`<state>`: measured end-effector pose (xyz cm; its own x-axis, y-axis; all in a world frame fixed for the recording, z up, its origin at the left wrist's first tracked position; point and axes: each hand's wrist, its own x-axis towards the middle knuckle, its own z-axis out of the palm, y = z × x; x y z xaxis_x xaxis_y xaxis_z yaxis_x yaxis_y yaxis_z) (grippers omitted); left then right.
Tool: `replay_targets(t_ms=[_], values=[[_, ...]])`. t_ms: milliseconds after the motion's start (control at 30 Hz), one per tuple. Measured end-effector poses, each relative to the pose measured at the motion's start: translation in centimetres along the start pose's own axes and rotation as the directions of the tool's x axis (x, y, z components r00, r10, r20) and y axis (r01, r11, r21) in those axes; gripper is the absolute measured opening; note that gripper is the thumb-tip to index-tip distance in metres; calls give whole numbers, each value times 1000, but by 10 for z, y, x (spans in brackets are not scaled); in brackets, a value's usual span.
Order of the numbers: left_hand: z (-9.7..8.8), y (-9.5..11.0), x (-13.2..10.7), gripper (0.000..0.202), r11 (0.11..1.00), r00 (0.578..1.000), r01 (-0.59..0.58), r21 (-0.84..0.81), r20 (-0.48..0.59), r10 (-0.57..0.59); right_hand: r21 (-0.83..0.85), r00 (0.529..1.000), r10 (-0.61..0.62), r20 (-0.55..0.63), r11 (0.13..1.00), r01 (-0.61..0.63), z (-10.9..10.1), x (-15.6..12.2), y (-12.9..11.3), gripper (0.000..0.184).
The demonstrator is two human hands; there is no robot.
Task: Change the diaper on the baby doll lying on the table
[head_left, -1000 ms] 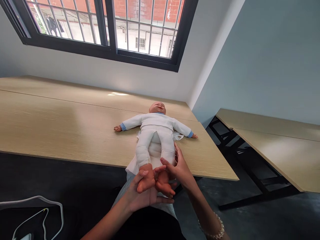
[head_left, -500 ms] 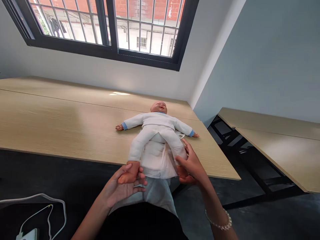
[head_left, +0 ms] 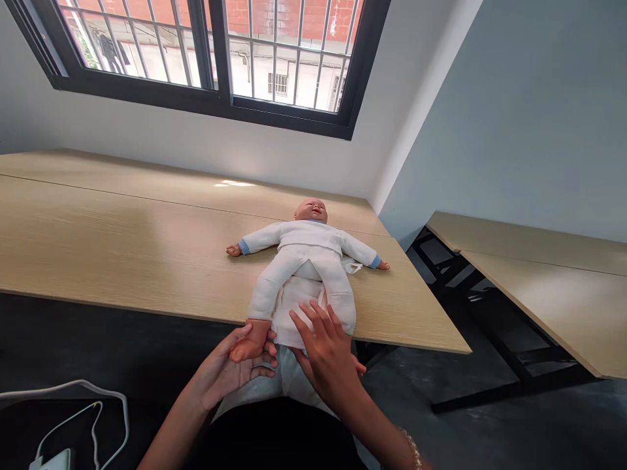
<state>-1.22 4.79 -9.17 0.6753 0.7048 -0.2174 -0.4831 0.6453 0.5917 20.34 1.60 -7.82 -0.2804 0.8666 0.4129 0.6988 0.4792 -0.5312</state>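
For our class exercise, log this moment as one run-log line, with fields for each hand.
left hand: holds baby doll's foot | right hand: on white cloth | doll: lying on wooden table

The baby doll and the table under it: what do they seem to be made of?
The doll's head looks like smooth moulded vinyl or plastic, with a slight sheen. Its white suit looks like soft cloth, from its folds. The tabletop looks like wood-grain laminate: even pale grain, faint shine.

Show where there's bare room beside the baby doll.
Bare tabletop spreads left of the baby doll; a smaller patch lies right of its legs. Crowded at the near edge: left hand holds a foot, right hand on the white cloth.
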Motion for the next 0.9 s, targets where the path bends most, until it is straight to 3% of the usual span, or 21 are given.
replay_targets(t_ms=[100,233,400,600,733,833,900], values=[[0,0,1,35,1000,1000,-1,-8,1,1,-24,999,-2,36,1000,3,-1,6,6,54],[-1,4,0,32,1000,1000,-17,-14,-7,17,-171,999,-34,-3,985,33,-29,26,1,46],[5,2,2,33,999,1000,-16,-42,-26,15,-359,984,-159,-79,926,120,-68,81,-5,25],[15,-14,7,37,994,1000,-3,-110,0,3,-431,988,-151,17,891,144,-87,150,-4,14],[18,-22,9,39,993,1000,12,-116,-13,-13,-335,998,-55,-18,941,45,-97,184,11,16],[19,-26,11,41,992,1000,20,-125,-16,-22,-77,999,42,-7,996,-42,-100,207,39,16],[20,-30,11,42,990,999,28,-135,-23,-31,135,989,135,59,981,-142,-96,219,64,15]])
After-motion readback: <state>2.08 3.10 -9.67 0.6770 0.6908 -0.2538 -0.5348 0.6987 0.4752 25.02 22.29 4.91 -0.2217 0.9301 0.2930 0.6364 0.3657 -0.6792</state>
